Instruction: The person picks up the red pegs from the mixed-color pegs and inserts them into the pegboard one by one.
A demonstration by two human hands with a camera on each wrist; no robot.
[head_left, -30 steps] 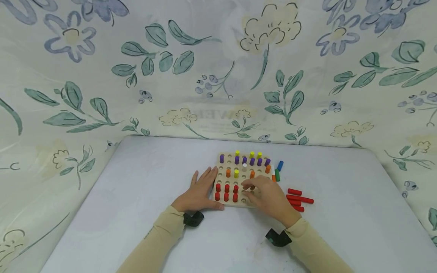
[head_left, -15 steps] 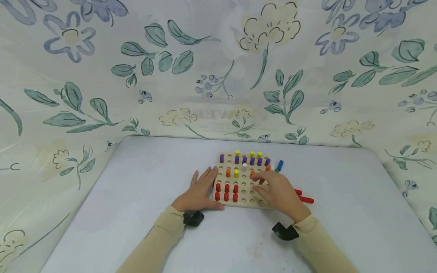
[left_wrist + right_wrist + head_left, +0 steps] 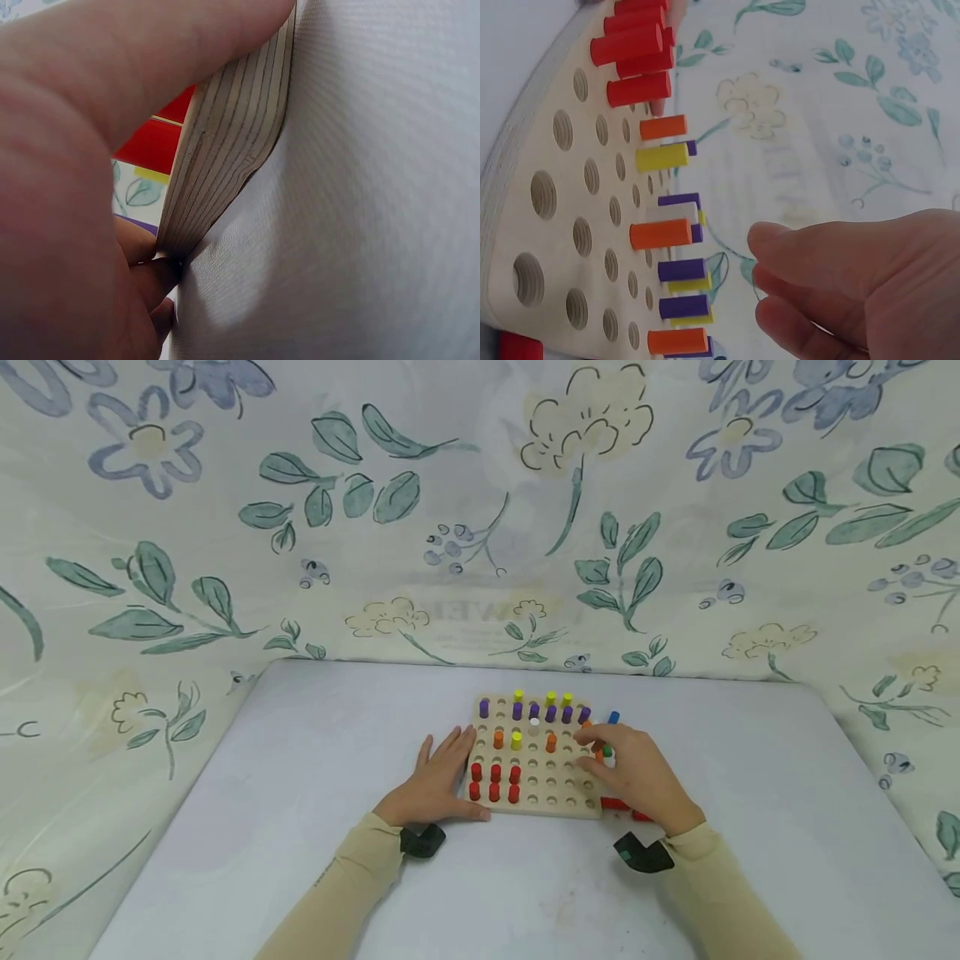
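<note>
Pegboard [image 3: 542, 772] lay flat on the white surface [image 3: 300, 777], a bit R of ctr, w/ its long hole rows running L to R. L hand [image 3: 438, 781] was at the board's L side: fingers fairly straight & spread, tips at the L edge, thumb out along the near L corner; L wrist view had the thumb against the layered side of the board, fingertips farther along it. R hand [image 3: 637, 768] hung over the board's R edge, fingers loosely bent, thumb below them w/ a gap btwn the tips in the head view. Six red pegs [image 3: 496, 772] stood upright in two rows of three, near L part of the board. Farther back, approx mid-board: an orange peg [image 3: 498, 739], a yellow peg [image 3: 516, 741] just R of it, then a second orange one [image 3: 551, 742] farther R; white peg [image 3: 534, 725] a little farther back. Purple pegs [image 3: 551, 713] made a row toward the far side, w/ three yellow tops [image 3: 551, 697] behind them. Holes near R were open. Off the R edge: blue peg [image 3: 614, 717] at the far R corner, green peg [image 3: 607, 750] partly hidden by the R hand, loose red pegs [image 3: 615, 803] on the surface near R, also partly covered. Both sleeves were beige, w/ a dark wrist device [image 3: 423, 841] at each wrist. Floral cloth [image 3: 465, 635] hung behind.
</note>
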